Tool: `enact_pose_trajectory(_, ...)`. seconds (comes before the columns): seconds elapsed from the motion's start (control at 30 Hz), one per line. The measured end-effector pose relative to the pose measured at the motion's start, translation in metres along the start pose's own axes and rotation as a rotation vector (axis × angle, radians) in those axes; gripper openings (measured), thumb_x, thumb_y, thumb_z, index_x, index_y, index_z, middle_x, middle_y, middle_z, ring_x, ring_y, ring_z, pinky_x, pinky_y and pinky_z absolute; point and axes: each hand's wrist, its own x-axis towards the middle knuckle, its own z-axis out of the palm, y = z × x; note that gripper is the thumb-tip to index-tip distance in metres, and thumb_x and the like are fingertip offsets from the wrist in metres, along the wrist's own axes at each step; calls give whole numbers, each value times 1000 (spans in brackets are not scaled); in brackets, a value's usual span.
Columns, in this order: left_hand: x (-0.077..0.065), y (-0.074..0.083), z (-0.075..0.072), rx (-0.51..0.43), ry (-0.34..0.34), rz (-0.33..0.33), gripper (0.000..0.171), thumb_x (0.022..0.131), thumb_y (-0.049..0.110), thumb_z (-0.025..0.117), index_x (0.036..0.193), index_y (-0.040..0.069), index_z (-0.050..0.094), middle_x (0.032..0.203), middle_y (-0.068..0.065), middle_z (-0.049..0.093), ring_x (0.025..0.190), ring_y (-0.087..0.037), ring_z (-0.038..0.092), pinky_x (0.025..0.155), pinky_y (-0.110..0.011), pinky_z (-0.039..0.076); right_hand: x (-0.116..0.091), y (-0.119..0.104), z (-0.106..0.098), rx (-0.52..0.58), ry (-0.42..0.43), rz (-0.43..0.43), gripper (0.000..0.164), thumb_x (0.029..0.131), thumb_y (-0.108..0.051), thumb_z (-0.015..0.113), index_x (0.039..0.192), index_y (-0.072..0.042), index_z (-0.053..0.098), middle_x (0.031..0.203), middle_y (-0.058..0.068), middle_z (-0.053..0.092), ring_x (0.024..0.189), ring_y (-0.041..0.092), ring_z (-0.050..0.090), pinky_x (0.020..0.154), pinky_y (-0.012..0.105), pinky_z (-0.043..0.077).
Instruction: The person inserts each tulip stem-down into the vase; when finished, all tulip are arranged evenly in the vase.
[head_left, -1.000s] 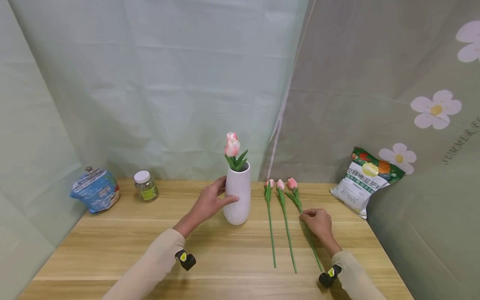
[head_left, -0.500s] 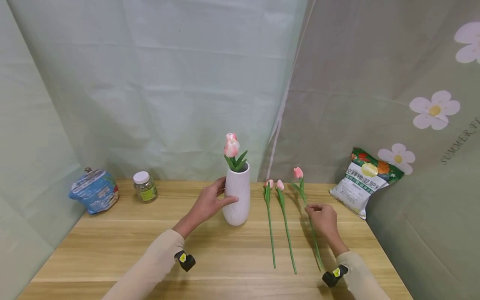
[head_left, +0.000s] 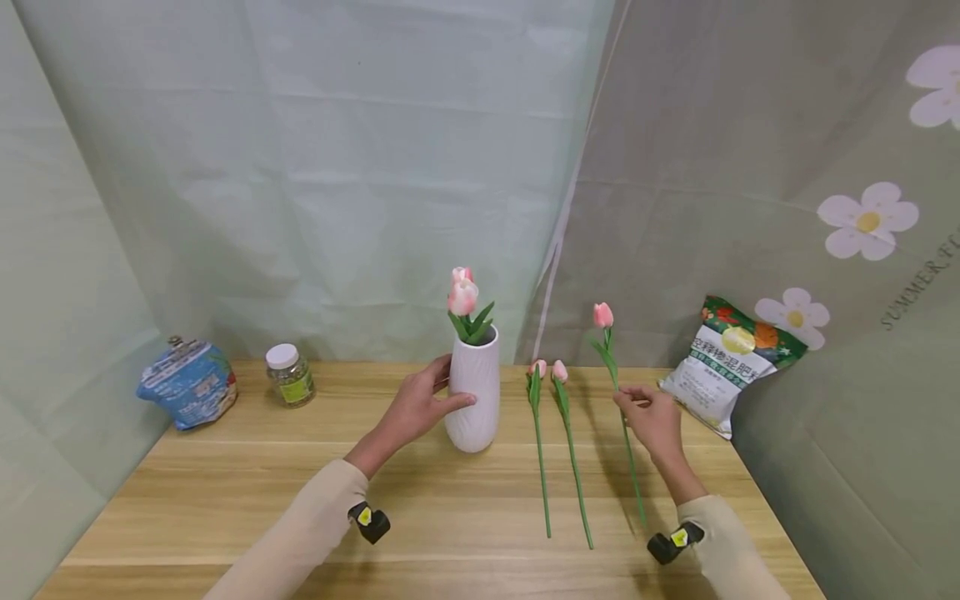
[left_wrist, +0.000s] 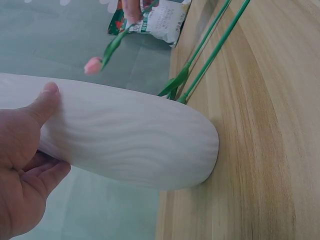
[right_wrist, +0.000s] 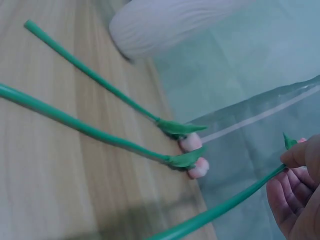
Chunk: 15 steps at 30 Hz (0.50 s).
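My left hand (head_left: 422, 403) holds the white ribbed vase (head_left: 474, 400) by its side, thumb across the front and fingers behind it. Pink tulips (head_left: 463, 297) with green leaves stand in the vase. On the right, my right hand (head_left: 654, 419) pinches the green stem of a pink tulip (head_left: 603, 315), its bloom up and its stem slanting down. In the right wrist view that stem (right_wrist: 220, 207) runs down from thumb and fingers. Two more tulips, a left one (head_left: 543, 467) and a right one (head_left: 576, 475), lie side by side between vase and right hand.
A blue pouch (head_left: 191, 383) and a white-lidded jar (head_left: 291, 375) stand at the back left of the wooden table (head_left: 420, 533). At the back right, a green and white bag (head_left: 731, 367) leans against the fabric wall (head_left: 360, 183).
My right hand has raised the right-hand tulip off the table, its bloom moving up and slightly right. The left hand stays on the vase.
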Motion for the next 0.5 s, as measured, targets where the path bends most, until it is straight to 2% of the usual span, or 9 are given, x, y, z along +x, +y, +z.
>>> enact_pose_trajectory(0.3,-1,0,-1,-2,-2,8,81,86,27,84,149,-2,44,147,-23,54,133,-36,56,108,-46,51,5,-14,-3,75,15,-56,28,98,-20,71,115,3,73,107,23,74,76,-3,66,64,19,61)
enact_pose_trajectory(0.5,0,0,-1,-4,-4,9,81,86,27,84,149,-2,44,147,-23,54,133,-36,57,108,-48,51,8,-26,-8,107,31,-90,34,98,-23,71,117,5,70,109,24,73,74,-3,65,64,20,62)
